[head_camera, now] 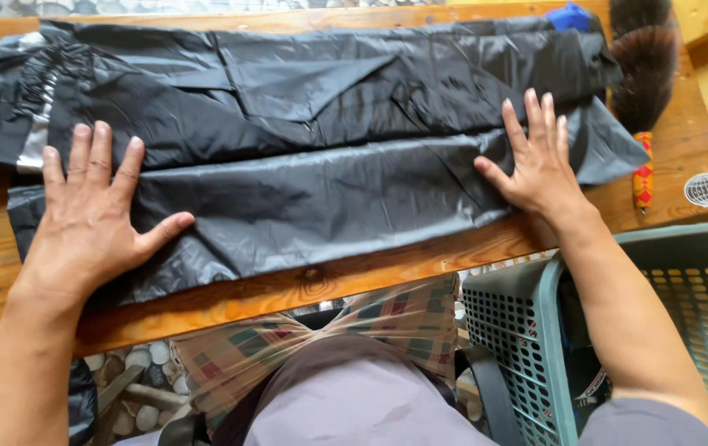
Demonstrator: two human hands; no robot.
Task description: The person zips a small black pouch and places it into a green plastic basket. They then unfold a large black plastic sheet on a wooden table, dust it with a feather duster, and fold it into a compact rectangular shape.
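A black, shiny, crinkled garment [312, 165] lies stretched lengthwise across a wooden table [304, 289], folded into long strips. My left hand [89, 219] presses flat on its left end, fingers spread. Flat on the garment's right end rests my right hand [539, 161], also with fingers apart. Neither hand grips anything. The garment's left end shows a gathered waistband with a grey reflective patch [36, 136].
A dark feather duster [643, 66] with a red and yellow handle lies at the table's right end beside a small white round grille [706, 189]. A blue object [570, 15] peeks out behind the garment. A teal plastic laundry basket [535, 330] stands below the table at right.
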